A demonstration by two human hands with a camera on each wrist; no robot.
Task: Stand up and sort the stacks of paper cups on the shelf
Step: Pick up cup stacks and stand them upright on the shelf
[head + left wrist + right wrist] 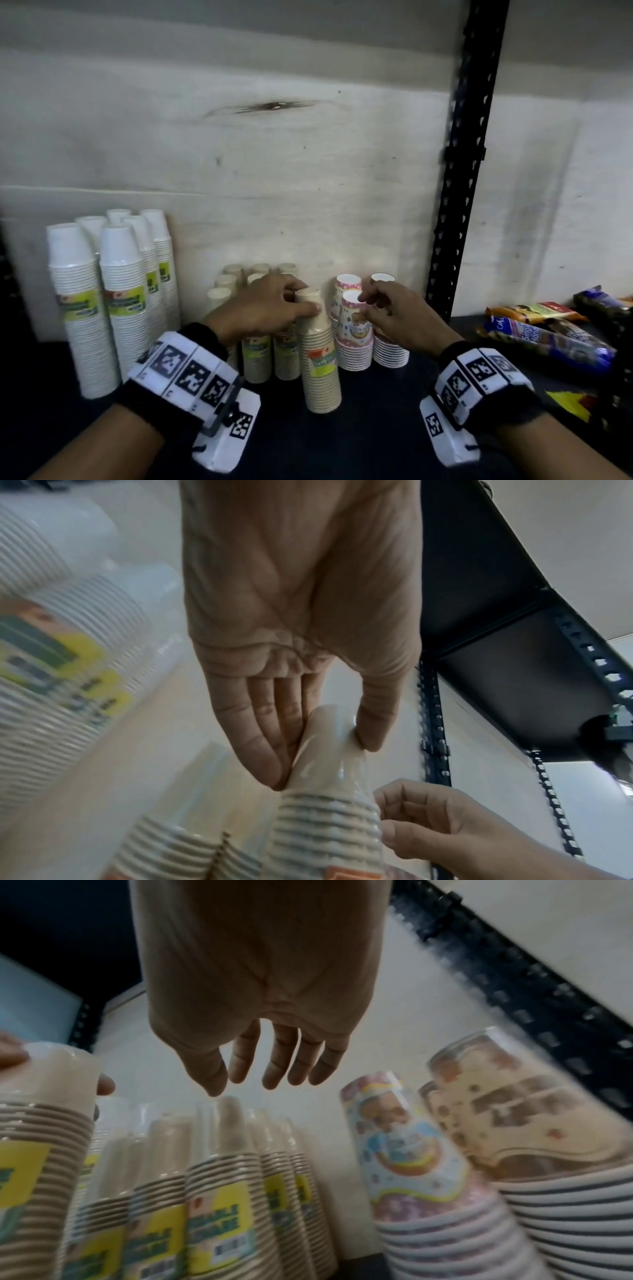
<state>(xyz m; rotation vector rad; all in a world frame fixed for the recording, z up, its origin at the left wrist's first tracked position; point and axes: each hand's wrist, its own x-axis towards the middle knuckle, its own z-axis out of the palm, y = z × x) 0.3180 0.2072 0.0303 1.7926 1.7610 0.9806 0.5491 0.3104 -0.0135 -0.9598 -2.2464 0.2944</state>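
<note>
Here the left hand [267, 308] pinches the beige stack [320, 356] top; right hand [394, 317] hangs loose beside, dark shelf [376, 428] in front

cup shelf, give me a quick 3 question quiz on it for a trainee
1. True or false: the left hand pinches the top of a beige cup stack.
2. What does the right hand hold? A) a printed cup stack B) nothing C) a snack packet
3. Fill in: the tall white cup stacks stand to the ___ of the beige ones.

Key: 1 true; 2 B; 3 left
</note>
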